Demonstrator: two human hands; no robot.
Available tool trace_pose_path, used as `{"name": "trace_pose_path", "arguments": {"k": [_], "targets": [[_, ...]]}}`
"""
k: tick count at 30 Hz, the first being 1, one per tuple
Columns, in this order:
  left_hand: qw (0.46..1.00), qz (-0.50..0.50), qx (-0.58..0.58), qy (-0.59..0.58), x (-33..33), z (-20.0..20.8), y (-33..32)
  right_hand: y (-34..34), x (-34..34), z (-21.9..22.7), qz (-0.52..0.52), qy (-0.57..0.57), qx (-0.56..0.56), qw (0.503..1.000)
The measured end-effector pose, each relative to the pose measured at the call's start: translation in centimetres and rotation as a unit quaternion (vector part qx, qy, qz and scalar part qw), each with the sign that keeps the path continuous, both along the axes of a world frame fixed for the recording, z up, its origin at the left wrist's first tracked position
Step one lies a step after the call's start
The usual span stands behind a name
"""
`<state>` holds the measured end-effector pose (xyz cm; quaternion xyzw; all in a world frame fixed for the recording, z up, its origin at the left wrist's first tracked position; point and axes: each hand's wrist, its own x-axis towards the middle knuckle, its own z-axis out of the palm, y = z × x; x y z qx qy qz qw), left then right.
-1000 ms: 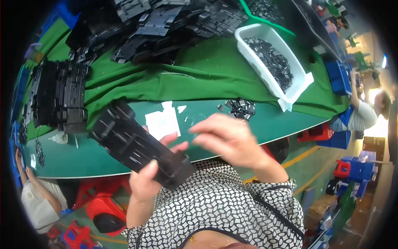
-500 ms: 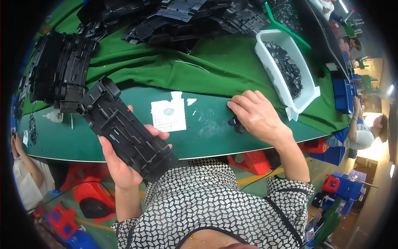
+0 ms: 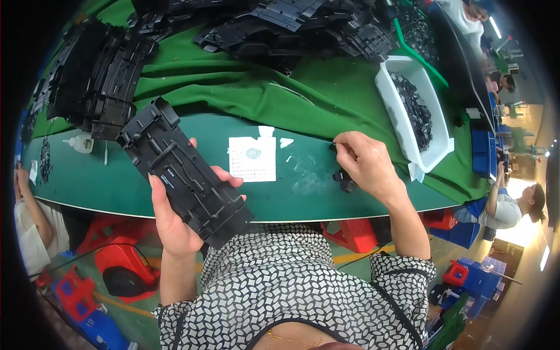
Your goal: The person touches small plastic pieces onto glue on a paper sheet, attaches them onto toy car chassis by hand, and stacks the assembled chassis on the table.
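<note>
My left hand (image 3: 175, 224) is wrapped round a long black moulded plastic part (image 3: 185, 175), held tilted above the table's near edge. Its ribbed, channelled side faces up, and some of my fingers are hidden beneath it. Over the table to the right, my right hand (image 3: 367, 166) is closed in a pinch, with a bit of a small black plastic piece (image 3: 333, 147) showing at the fingertips. Just below those fingers, several small black pieces (image 3: 345, 181) lie on the green tabletop, partly covered by the hand.
A white bin (image 3: 389, 99) of small black pieces stands at the right on green cloth (image 3: 245, 87). Stacked black mouldings (image 3: 93, 81) sit at left, others at the back. A printed sheet (image 3: 252, 169) and a small white bottle (image 3: 80, 143) lie on the table. Other people sit either side.
The view has shifted slightly, so the table things appear further right. My right hand's fingers have drawn together into a tighter pinch. The left hand keeps its hold on the long part.
</note>
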<state>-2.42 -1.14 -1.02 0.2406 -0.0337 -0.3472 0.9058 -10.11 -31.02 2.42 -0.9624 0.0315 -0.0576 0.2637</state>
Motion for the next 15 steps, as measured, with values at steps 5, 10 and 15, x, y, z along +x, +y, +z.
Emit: {"name": "trace_pose_path", "arguments": {"k": [5, 10, 15], "targets": [[1.000, 0.009, 0.021, 0.010, -0.1, -0.2, 0.3, 0.3, 0.2, 0.0, 0.057, -0.029, -0.141, 0.988], [0.999, 0.025, 0.016, 0.022, 0.1, -0.2, 0.4, 0.8, 0.5, 0.6, 0.082, -0.060, -0.142, 0.985], [1.000, 0.015, -0.023, 0.009, 0.5, -0.7, 0.3, 4.3, 2.5, 1.0, 0.090, -0.082, -0.009, 0.993]]}}
